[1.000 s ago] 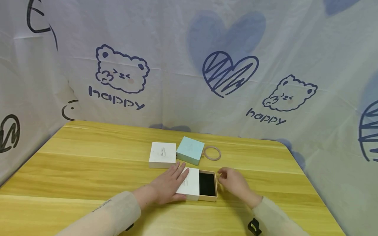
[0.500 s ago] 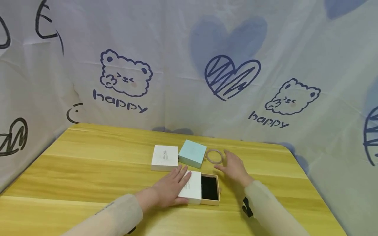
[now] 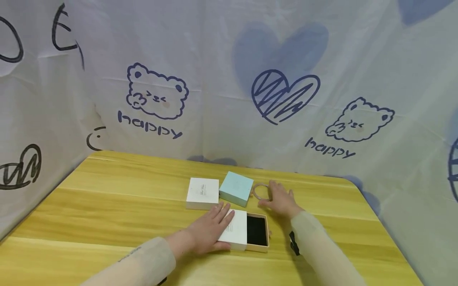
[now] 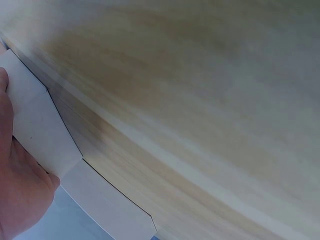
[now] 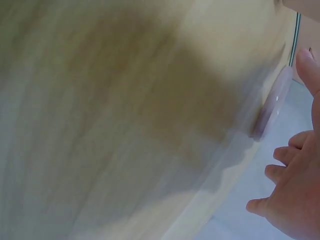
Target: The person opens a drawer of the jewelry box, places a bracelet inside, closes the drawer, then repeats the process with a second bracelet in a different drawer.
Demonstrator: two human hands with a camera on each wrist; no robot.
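Note:
My left hand (image 3: pixel 211 230) holds a white drawer-style gift box (image 3: pixel 237 226) on the table, fingers over its top and thumb along the near side. The box's tray (image 3: pixel 257 231), with a black lining, sticks out to the right. The left wrist view shows the hand against the box's pale side (image 4: pixel 45 125). My right hand (image 3: pixel 282 200) is stretched out to a pale pinkish bangle (image 3: pixel 253 192), thumb and fingers apart around its right part. In the right wrist view the bangle (image 5: pixel 273 102) lies near spread fingers, with a gap visible.
A second white box (image 3: pixel 203 188) stands behind the left hand. Beside it a light blue box (image 3: pixel 237 187) sits turned at an angle, just left of the bangle. A printed cloth (image 3: pixel 222 131) hangs behind the wooden table (image 3: pixel 118 206).
My right hand has moved from beside the pulled-out tray back to the bangle. The left hand stays on the white box. The head view has shifted slightly.

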